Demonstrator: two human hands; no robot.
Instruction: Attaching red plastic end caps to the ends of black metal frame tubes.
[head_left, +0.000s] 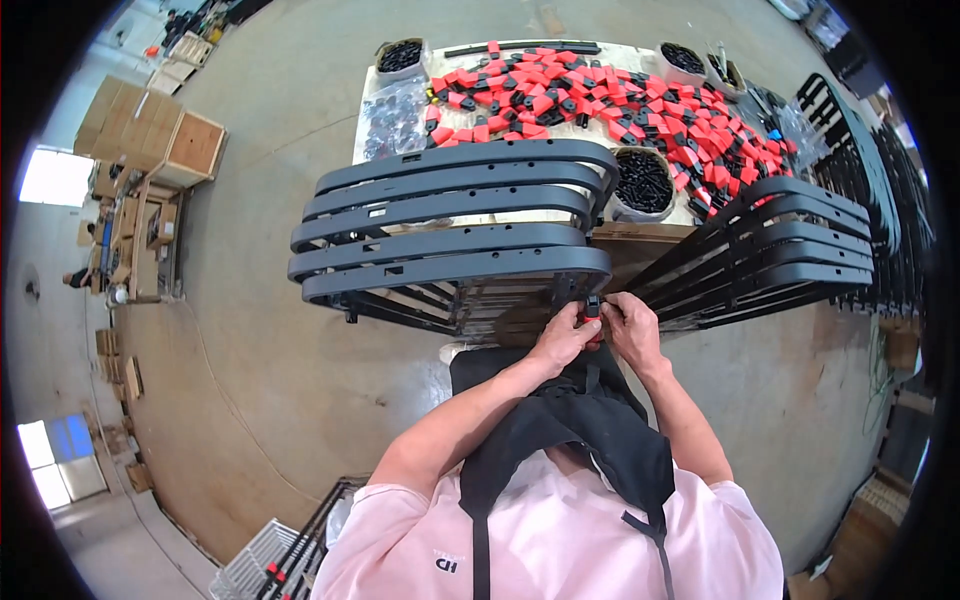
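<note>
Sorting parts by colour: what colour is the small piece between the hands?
Red and black; the small piece shows in the head view, pinched by left hand and right hand.

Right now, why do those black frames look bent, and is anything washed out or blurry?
Head view: the fisheye lens bows the black frames near the rim; the windows at left glare white; both hands and the red clips stay sharp under even light.

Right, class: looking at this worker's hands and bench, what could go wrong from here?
1. Both hands, left and right, pinch a small red-and-black clip under a frame; fingers could get nipped.
2. The stacked frames overhang the table and might slide.
</note>
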